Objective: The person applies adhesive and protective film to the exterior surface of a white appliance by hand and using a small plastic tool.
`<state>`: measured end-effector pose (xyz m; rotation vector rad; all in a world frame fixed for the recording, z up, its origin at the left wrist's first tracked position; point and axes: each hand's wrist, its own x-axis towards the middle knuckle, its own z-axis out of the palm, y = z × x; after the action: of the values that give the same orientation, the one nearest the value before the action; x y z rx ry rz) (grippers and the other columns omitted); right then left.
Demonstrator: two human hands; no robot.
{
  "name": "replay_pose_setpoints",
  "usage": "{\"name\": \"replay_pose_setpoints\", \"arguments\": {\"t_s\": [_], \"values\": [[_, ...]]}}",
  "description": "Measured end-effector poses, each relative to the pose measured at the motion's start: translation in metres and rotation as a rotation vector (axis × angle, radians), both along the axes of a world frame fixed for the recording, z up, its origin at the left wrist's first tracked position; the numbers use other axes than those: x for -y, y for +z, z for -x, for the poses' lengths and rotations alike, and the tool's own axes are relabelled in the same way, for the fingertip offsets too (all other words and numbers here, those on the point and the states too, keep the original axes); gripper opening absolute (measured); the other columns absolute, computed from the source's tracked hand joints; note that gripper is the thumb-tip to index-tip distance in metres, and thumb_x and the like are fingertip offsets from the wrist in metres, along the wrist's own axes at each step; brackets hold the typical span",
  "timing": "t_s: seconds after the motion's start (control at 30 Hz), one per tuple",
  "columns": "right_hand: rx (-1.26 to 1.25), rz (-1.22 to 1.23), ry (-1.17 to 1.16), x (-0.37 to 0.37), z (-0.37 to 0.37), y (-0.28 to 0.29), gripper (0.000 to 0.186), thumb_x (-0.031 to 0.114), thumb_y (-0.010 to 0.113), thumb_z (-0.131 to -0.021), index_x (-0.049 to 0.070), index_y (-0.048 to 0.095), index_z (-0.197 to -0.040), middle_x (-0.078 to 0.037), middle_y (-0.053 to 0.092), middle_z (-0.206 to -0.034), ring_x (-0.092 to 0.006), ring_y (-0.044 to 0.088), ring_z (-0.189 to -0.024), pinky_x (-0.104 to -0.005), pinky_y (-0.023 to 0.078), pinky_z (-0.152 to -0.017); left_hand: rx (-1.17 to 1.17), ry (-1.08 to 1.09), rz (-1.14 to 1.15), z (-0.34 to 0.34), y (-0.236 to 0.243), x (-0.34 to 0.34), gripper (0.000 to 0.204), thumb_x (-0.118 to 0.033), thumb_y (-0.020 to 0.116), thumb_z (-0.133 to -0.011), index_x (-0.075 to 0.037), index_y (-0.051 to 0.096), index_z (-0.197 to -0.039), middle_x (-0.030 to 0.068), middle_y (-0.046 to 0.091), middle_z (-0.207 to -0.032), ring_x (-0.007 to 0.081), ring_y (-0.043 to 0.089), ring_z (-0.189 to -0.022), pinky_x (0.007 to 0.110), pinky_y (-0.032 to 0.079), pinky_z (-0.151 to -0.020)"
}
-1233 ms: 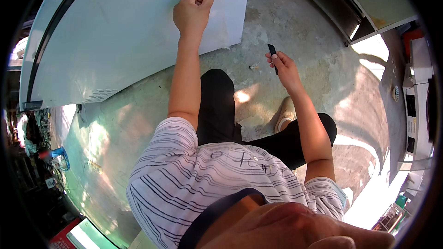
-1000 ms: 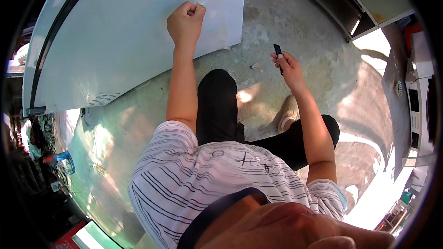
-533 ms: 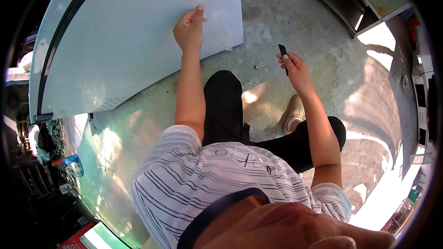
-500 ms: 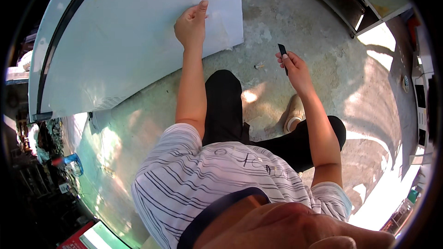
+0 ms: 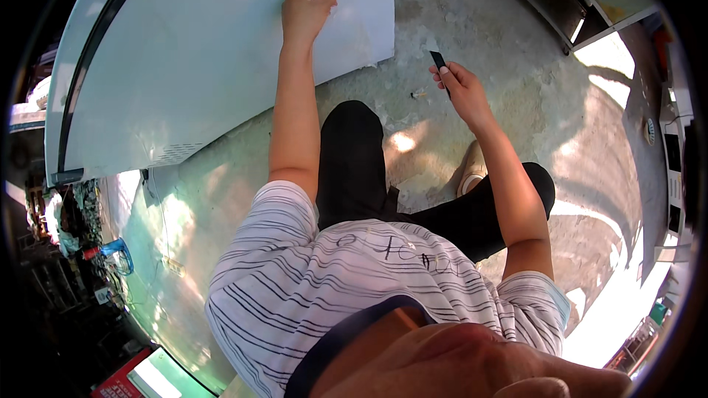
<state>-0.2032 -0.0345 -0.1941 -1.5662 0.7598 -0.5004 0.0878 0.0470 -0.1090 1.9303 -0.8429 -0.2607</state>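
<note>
My left hand (image 5: 308, 15) is closed in a pinch against the large white appliance panel (image 5: 199, 51), near its right-hand end. What the fingertips hold there, if anything, is too small to make out. Faint marks or film edges show on the surface around them. My right hand (image 5: 461, 88) grips a slim black flat tool with a slanted tip (image 5: 441, 68). It is held over the floor, to the right of the panel and apart from it, with the tip pointing up and to the left.
A small scrap (image 5: 419, 94) lies on the concrete floor (image 5: 501, 51) between panel and right hand. A metal-framed unit (image 5: 582, 15) stands at the far right. At the left, a blue object (image 5: 116, 254) and clutter sit near a cable. My bent knees are below both hands.
My left hand has moved slightly farther up the panel, and its raised thumb has come down into a pinch. My right hand has shifted left and a little farther with the black tool.
</note>
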Motion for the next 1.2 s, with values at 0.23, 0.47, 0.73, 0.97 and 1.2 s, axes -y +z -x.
{"name": "replay_pose_setpoints", "arguments": {"t_s": [0.23, 0.47, 0.73, 0.97, 1.2], "values": [[0.011, 0.005, 0.002, 0.002, -0.006, -0.002, 0.025, 0.018, 0.047, -0.099, 0.000, 0.064, -0.105, -0.001, 0.061, -0.084, -0.0102, 0.052, -0.077, -0.0257, 0.044, -0.074, 0.072, -0.047, -0.304, -0.002, -0.009, -0.049, 0.030, -0.027, 0.063, -0.074, -0.004, 0.058, -0.055, 0.0015, 0.055, -0.051, 0.0095, 0.046, -0.048, 0.028, 0.037, -0.050], [-0.035, -0.027, 0.007, 0.002, -0.006, -0.007, 0.027, 0.019, 0.047, -0.099, 0.001, 0.065, -0.106, -0.001, 0.062, -0.086, -0.0094, 0.052, -0.078, -0.0259, 0.044, -0.074, 0.074, 0.065, -0.301, -0.016, -0.098, -0.118, 0.045, -0.051, 0.069, -0.079, -0.006, 0.071, -0.080, 0.0014, 0.066, -0.067, 0.0151, 0.064, -0.066, 0.029, 0.048, -0.062], [-0.021, -0.017, 0.061, 0.006, -0.016, -0.016, 0.027, 0.019, 0.047, -0.099, 0.001, 0.065, -0.107, 0.000, 0.061, -0.085, -0.0095, 0.053, -0.078, -0.0256, 0.044, -0.073, 0.144, 0.284, -0.145, 0.033, -0.026, 0.006, 0.060, -0.068, 0.066, -0.074, -0.008, 0.072, -0.074, 0.0002, 0.065, -0.062, 0.0177, 0.063, -0.060, 0.030, 0.048, -0.059], [-0.014, 0.007, 0.059, 0.007, -0.015, -0.018, 0.027, 0.020, 0.047, -0.099, 0.002, 0.065, -0.106, 0.000, 0.062, -0.085, -0.0097, 0.053, -0.078, -0.0254, 0.044, -0.072, 0.119, 0.213, 0.146, 0.015, -0.047, 0.021, 0.043, -0.048, 0.064, -0.080, -0.008, 0.069, -0.065, 0.0016, 0.060, -0.053, 0.0166, 0.056, -0.049, 0.032, 0.042, -0.053], [-0.019, 0.008, 0.073, 0.008, -0.015, -0.017, 0.027, 0.020, 0.047, -0.099, 0.002, 0.065, -0.107, -0.001, 0.062, -0.087, -0.0101, 0.054, -0.079, -0.0258, 0.045, -0.073, 0.135, 0.136, -0.109, 0.017, -0.034, -0.007, 0.034, -0.038, 0.061, -0.078, -0.007, 0.067, -0.064, 0.0033, 0.057, -0.052, 0.0149, 0.051, -0.050, 0.030, 0.042, -0.055]]}}
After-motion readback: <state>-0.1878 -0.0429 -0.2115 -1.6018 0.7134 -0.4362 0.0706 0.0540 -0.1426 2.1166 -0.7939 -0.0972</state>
